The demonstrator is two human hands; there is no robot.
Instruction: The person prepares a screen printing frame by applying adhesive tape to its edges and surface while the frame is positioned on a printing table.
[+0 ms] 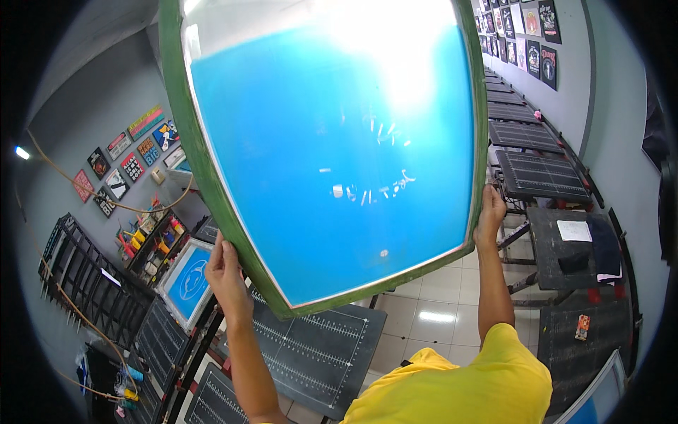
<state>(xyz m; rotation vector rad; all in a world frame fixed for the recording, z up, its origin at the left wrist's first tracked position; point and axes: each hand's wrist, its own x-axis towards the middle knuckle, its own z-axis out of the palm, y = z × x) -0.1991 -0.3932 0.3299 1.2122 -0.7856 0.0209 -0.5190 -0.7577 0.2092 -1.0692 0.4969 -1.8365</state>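
Note:
Raised in front of me is a large screen-printing frame (296, 226) with a green wooden border and a blue-coated mesh. Small pale marks show in the mesh, and bright light glares through its upper part. My left hand (227, 274) grips the border at its lower left side, thumb up along the edge. On the opposite side my right hand (490, 213) is closed around the right border; some of its fingers are hidden behind the frame. The frame is tilted, and its top runs out of view.
Black printing boards with white ruled marks (311, 346) stand below the frame. Left are a smaller blue screen (189, 283), a shelf of bottles and tools (152, 237) and a black rack (81, 275). A row of boards (540, 173) runs along the right wall, one bearing paper (574, 231).

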